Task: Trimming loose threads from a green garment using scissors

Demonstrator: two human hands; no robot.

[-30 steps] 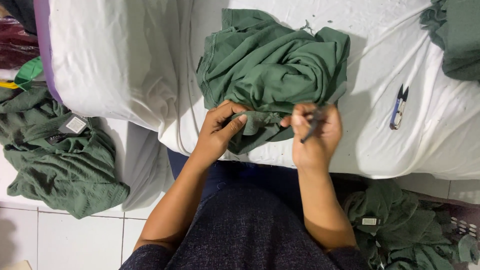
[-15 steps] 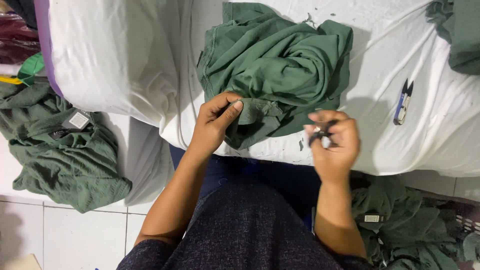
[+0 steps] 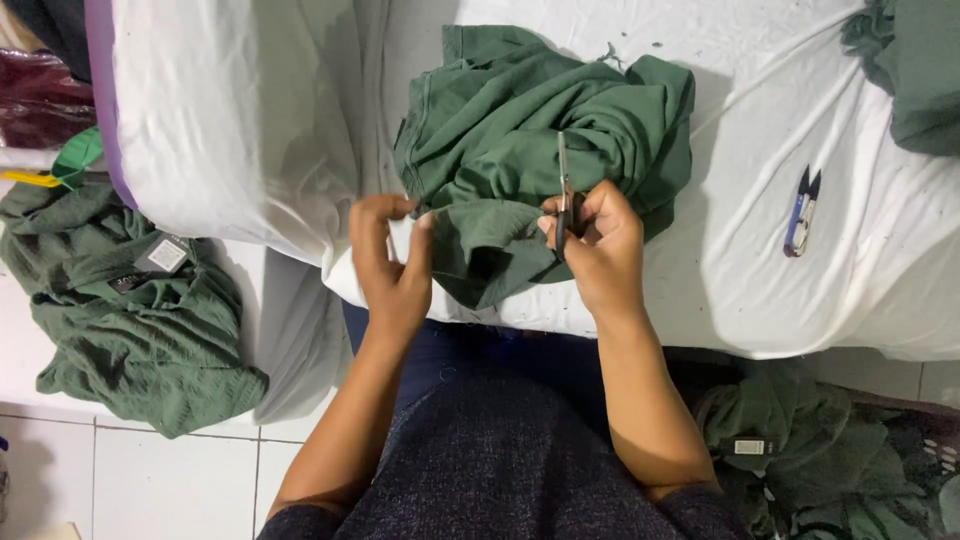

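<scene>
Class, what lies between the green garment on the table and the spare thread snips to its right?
Only bare white cloth between green garment and thread snips, in the head view.

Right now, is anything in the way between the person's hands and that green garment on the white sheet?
Nothing visible is. The left hand already pinches the near edge of the green garment, and the right hand, holding a small thread snip, rests against the cloth. A second snip lies off to the right, apart.
</scene>
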